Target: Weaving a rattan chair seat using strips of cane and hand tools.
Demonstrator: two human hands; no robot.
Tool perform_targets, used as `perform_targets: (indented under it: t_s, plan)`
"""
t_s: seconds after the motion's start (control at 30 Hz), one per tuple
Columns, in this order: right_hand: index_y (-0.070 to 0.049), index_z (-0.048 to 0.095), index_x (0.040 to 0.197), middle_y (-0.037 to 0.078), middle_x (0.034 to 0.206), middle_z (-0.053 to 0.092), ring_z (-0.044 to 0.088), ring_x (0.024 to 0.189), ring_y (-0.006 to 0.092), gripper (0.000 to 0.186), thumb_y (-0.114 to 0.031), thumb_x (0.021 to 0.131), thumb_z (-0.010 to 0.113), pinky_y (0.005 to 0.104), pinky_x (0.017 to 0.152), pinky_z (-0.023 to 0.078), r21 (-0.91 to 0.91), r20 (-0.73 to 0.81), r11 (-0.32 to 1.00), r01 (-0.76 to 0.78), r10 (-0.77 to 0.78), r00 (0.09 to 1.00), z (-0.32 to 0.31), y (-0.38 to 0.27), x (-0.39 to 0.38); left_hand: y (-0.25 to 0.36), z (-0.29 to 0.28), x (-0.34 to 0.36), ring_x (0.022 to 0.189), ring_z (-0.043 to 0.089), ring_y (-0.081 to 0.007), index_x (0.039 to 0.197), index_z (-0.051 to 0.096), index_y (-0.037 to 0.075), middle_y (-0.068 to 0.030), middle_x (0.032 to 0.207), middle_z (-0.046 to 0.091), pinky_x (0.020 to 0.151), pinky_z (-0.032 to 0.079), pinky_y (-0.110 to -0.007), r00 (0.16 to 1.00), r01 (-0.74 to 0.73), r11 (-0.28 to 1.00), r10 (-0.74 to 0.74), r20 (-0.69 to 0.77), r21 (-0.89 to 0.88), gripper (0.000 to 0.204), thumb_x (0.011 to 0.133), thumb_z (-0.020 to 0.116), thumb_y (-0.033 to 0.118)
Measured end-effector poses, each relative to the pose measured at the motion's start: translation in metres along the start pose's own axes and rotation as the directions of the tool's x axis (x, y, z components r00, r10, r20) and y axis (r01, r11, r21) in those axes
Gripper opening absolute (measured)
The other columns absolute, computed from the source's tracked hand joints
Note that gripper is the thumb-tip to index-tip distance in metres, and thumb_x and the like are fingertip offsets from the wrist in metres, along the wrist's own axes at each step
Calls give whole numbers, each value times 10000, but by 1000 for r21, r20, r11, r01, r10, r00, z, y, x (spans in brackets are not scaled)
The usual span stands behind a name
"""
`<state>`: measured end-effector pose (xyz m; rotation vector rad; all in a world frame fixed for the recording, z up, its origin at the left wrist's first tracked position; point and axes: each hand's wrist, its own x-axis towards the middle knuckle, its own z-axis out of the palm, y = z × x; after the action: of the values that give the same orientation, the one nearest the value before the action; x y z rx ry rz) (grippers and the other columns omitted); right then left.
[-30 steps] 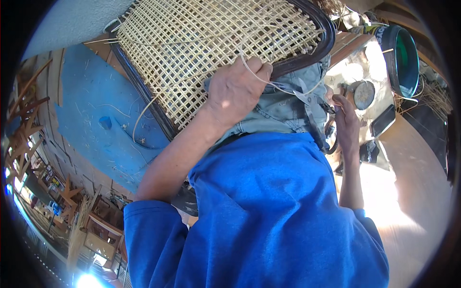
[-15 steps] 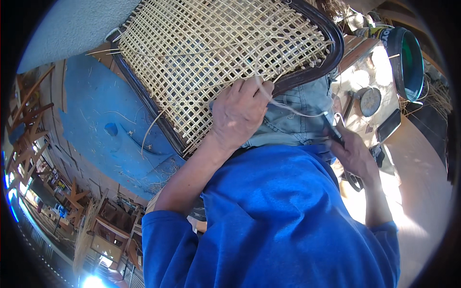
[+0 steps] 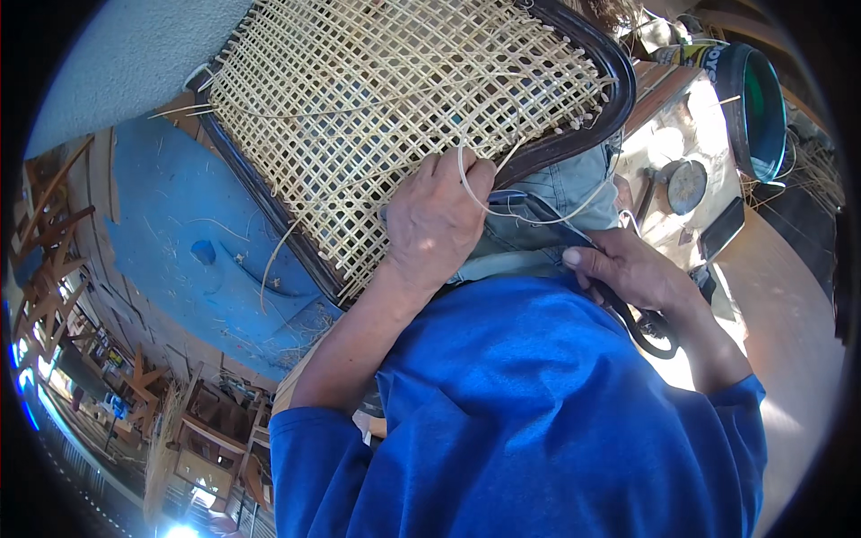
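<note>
A cane-woven panel [image 3: 359, 99] in a dark wooden frame [image 3: 574, 148] lies across my lap, its open weave pale yellow. My left hand [image 3: 435, 220] rests at the panel's near edge with curled fingers closed on a thin pale cane strand [image 3: 565, 218], which curves out to the right in a loop. My right hand [image 3: 632, 269] grips a pair of dark scissors [image 3: 650, 339], with a big handle loop below the hand. The blades reach left over my trousers, close to the strand and my left fingers. Whether they are parted is hard to tell.
At the right a wooden bench [image 3: 677, 148] carries a round disc [image 3: 687, 186] and a dark flat block [image 3: 723, 230]. A dark bucket [image 3: 740, 112] with a green inside stands beyond. Blue sheeting [image 3: 170, 206] with cane scraps covers the left; wooden chair parts [image 3: 211, 430] stand farther off.
My right hand has brought the scissors from beside the bench leftward, toward my left hand and the strand. The panel and my left hand have shifted slightly left in view.
</note>
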<state>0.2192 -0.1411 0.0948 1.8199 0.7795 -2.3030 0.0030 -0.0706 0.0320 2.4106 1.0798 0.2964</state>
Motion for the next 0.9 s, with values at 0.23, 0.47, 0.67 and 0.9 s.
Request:
perform_targets:
  t_s: [0.23,0.47,0.67,0.9]
  plan:
    - [22,578,992,121,750,611,612,623,219,453,-419,919,503,338,615,486,-129,-11,990,-64,63,998,-8,-28,6,0,-1,2,722,584,-211,838,608,103,-41,831,537,610,496,-318,994,70,991,-79,-70,-115,128,721,657,88]
    - [11,552,1098,272,960,611,584,935,416,391,-308,872,560,453,823,463,-448,-205,876,180,-297,933,16,-13,-2,38,-42,-21,730,630,-243,921,629,38,-113,844,617,631,496,-324,923,384,856,-345,172,-346,123,809,646,87]
    - [12,543,1146,254,976,616,585,957,408,423,-296,859,582,442,822,455,-434,-190,901,19,-112,975,15,-20,1,37,-29,-21,721,634,-260,941,619,50,-94,879,624,619,508,-323,934,356,895,-353,60,-269,151,807,649,112]
    - [45,568,998,223,809,624,625,755,335,419,-359,886,559,401,696,470,-612,-362,790,34,-317,877,26,3,-2,30,-18,-27,665,632,-254,894,627,54,-98,801,633,579,494,-346,922,377,857,-385,50,-352,140,808,652,161]
